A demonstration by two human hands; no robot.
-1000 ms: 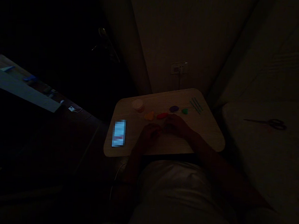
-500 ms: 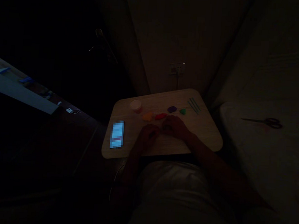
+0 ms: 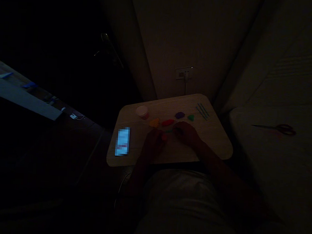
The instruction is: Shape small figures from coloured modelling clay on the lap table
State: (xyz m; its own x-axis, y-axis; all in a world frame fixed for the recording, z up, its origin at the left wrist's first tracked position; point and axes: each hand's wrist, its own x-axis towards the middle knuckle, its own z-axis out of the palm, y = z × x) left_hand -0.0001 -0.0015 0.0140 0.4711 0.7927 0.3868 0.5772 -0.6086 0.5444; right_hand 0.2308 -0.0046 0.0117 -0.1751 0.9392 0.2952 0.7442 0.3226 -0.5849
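Observation:
In dim light, my left hand [image 3: 153,142] is closed at the small wooden table's near side. A small reddish-orange lump [image 3: 164,136] shows at its fingertips; it looks like modelling clay, but the dark blurs it. Right of it, my right hand [image 3: 187,134] pinches a thin green stick [image 3: 169,131], like a straw, which points toward the lump. I cannot tell whether the two touch. Just beyond my hands lie lumps that look like modelling clay: orange [image 3: 154,122], red [image 3: 168,123], purple [image 3: 180,115] and green [image 3: 190,117].
Several thin sticks [image 3: 202,111] lie at the tabletop's [image 3: 210,145] far right. A pale tub [image 3: 142,111] stands at the far left, with a lit phone [image 3: 122,141] nearer me. Scissors [image 3: 275,128] rest on a pale surface to the right. A wall socket [image 3: 184,73] holds a plug.
My hands have moved slightly apart. The green stick and the reddish lump now show between them; before, the fingers mostly hid them. The things on the table stay in place.

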